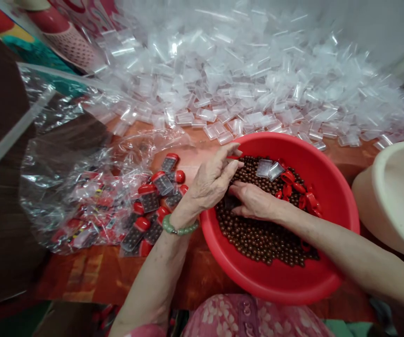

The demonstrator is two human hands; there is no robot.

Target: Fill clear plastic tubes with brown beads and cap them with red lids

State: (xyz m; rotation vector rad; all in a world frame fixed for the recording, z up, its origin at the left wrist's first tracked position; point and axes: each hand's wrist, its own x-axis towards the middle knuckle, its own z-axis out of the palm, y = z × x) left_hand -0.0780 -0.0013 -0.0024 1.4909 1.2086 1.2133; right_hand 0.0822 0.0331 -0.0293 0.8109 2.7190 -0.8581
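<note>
My left hand (213, 180), with a green bead bracelet (179, 228) on the wrist, hovers over the left rim of a red basin (342, 220). Its fingers are stretched out and hold nothing. Down among the small brown balls (258, 243) in the basin, my right hand (254, 200) has its fingers closed on a small clear plastic box (231, 202), partly hidden by the fingers and balls. Two more clear boxes (264, 168) lie on the balls, with several red caps (307, 201) on the basin's right side.
Left of the basin lie several filled boxes with red caps (150, 199), beside a clear plastic bag (64, 187) of packed pieces. A large heap of clear boxes (230, 89) spreads across the back. A cream-coloured tub (380, 182) stands at right.
</note>
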